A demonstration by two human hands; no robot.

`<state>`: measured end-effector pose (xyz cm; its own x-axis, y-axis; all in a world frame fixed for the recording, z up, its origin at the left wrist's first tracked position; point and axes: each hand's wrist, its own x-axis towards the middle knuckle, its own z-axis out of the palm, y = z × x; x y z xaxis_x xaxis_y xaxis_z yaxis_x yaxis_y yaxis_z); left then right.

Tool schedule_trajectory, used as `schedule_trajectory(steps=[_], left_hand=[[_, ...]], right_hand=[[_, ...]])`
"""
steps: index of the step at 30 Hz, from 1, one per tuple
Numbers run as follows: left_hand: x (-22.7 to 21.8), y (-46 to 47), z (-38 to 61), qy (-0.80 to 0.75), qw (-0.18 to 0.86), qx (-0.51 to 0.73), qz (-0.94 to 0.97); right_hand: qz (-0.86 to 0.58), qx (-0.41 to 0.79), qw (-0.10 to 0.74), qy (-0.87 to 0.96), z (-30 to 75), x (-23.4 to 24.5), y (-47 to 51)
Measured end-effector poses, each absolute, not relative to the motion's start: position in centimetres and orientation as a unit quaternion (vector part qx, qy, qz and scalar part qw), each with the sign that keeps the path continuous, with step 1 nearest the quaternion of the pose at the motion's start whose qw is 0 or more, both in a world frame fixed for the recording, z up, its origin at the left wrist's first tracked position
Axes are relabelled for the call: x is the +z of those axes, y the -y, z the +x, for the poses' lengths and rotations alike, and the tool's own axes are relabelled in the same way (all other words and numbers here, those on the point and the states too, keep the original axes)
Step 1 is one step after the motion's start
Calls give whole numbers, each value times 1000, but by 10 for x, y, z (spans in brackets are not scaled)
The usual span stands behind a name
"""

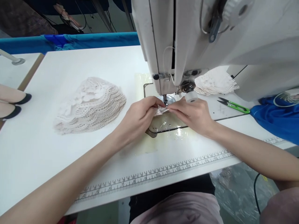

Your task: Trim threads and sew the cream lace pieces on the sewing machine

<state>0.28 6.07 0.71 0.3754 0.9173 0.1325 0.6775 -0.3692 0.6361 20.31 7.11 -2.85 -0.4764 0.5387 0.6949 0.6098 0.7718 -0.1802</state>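
Observation:
A small piece of white lace fabric (159,111) lies at the presser foot (165,99) of a white sewing machine (158,46). My left hand (140,116) pinches the left end of this piece between thumb and fingers. From the other side my right hand (191,115) is closed on its right end, just beside the needle area. Most of the piece is hidden by my fingers. To the left of my hands lies a fanned stack of white lace pieces (93,105). Another lace pile (216,81) sits behind the machine's needle head, on the right.
Green-handled thread snips (234,105) lie right of my right hand, beside blue cloth (275,115). A printed ruler strip (158,175) follows the table's front edge. Two pale rounded forms with black tips (16,102) reach in at far left. A person's hand (67,17) shows beyond the table.

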Motion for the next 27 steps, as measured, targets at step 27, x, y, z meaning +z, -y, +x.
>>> schedule_trajectory(steps=[27], left_hand=[[-7, -31, -1, -324, -176, 135, 920]], right_hand=[[-275, -181, 255, 909, 207, -22, -56]])
